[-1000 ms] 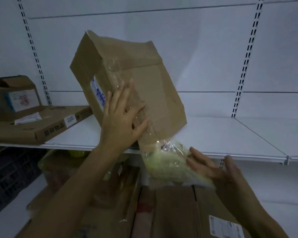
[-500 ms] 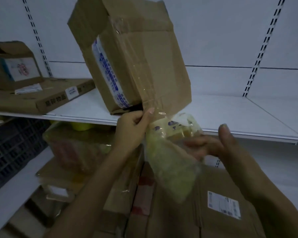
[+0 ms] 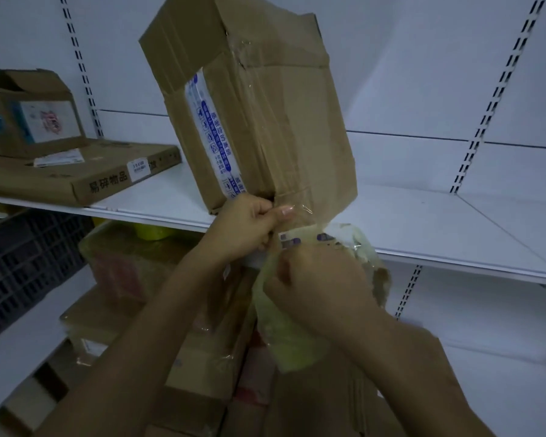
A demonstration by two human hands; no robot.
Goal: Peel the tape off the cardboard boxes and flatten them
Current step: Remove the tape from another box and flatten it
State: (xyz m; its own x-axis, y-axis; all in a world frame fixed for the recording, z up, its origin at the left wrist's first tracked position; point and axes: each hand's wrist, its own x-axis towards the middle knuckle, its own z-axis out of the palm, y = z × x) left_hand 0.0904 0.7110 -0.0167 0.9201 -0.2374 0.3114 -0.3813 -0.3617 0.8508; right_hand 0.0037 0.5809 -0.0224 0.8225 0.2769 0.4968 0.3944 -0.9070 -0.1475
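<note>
At far left an open box (image 3: 29, 115) sits on a flat box (image 3: 76, 175), both on the white shelf (image 3: 423, 228). Below them is a dark crate (image 3: 22, 269). A tall box (image 3: 265, 121) stands tilted in the middle, its lower end at the shelf's front edge, with blue-printed tape down one side and clear tape over its face. The left hand (image 3: 249, 228) is at that lower end, fingers curled tight and thumb pressed forward, pinching the clear tape at the box's bottom edge. Just below and to the right, the right hand (image 3: 316, 288) is closed in a fist round a crumpled wad of peeled tape (image 3: 297, 335), which hangs from the box. Stacked boxes (image 3: 177, 326) lie under both arms.
</note>
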